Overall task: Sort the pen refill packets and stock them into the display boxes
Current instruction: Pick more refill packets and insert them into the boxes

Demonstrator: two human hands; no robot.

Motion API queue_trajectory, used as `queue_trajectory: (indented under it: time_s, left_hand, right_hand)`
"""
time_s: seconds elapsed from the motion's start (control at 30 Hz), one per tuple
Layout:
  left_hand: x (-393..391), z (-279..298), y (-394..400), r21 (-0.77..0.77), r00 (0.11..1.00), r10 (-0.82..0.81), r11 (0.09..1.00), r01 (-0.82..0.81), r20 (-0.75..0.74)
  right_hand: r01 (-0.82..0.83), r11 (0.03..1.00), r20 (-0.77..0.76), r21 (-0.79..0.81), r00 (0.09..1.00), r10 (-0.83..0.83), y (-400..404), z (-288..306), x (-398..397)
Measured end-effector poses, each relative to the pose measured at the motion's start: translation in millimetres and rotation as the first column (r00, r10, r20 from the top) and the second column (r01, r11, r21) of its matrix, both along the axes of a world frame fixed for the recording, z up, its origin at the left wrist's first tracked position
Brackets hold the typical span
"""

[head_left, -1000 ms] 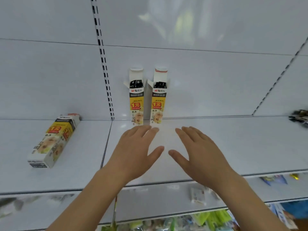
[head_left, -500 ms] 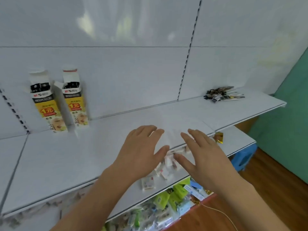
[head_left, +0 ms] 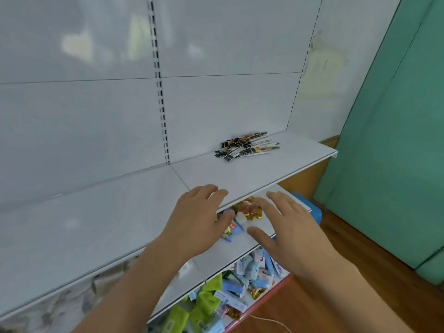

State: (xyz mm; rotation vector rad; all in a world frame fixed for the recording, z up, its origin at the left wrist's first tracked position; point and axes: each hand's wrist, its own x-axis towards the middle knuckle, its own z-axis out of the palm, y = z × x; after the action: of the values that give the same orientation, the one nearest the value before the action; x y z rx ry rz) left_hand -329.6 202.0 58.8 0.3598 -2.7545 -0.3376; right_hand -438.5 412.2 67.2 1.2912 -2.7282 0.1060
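From your head view, the pen refill packets (head_left: 247, 146) lie in a loose heap at the far right of the white shelf (head_left: 101, 227), well apart from your hands. Your left hand (head_left: 197, 222) and right hand (head_left: 288, 231) hover over the near shelf edge, fingers spread and holding nothing. The packets look light, thin and slippery, so gather several by their middles, pinching across the bundle.

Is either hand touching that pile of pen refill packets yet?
Apart. The head view shows bare white shelf between the packets and both the left hand and right hand.
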Motion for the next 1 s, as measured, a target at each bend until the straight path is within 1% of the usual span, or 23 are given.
queue_trajectory:
  time_s: [0.17,0.27,0.47,0.57,0.67,0.8,0.9,1.0]
  left_hand:
    - [-73.0,-5.0,0.9,-0.051,0.999,0.003,0.999,-0.001,0.043]
    - [-120.3,-9.9,-10.1,-0.044,0.999,0.012,0.999,-0.01,0.05]
    - [-211.0,-20.1,-28.8,-0.018,0.999,-0.021,1.0,0.022,0.036]
    - [-252.7,-24.5,-42.1,-0.021,0.999,-0.023,1.0,0.023,0.026]
    - [-274.1,-31.5,-46.5,-0.011,0.997,-0.008,1.0,0.008,0.071]
    - [-301.2,-36.4,-50.4,-0.001,0.995,0.045,0.999,-0.045,0.086]
    - [-320.1,-45.3,-50.5,0.011,0.99,0.084,0.996,-0.086,0.115]
    - [-341.8,-52.1,-54.5,-0.009,0.978,0.169,0.985,-0.169,0.122]
  right_hand:
    - [0.021,1.0,0.016,-0.015,1.0,-0.021,2.3,-4.2,-75.5]
    - [0.014,1.0,0.023,-0.017,1.0,-0.014,-11.3,-9.4,-121.3]
    - [0.013,0.998,0.03,0.056,0.999,-0.015,-39.2,-8.4,-204.9]
    - [0.021,0.999,0.029,0.037,0.999,-0.022,-53.2,-10.8,-247.2]
    - [0.003,0.998,0.027,0.069,1.0,-0.005,-62.9,-18.6,-282.3]
    - [-0.022,0.998,0.038,0.058,0.999,0.02,-83.8,-24.1,-329.4]
    - [-0.084,0.994,0.047,0.071,0.996,0.08,-101.4,-34.7,-366.3]
    - [-0.172,0.984,0.064,0.05,0.984,0.168,-118.8,-47.2,-400.4]
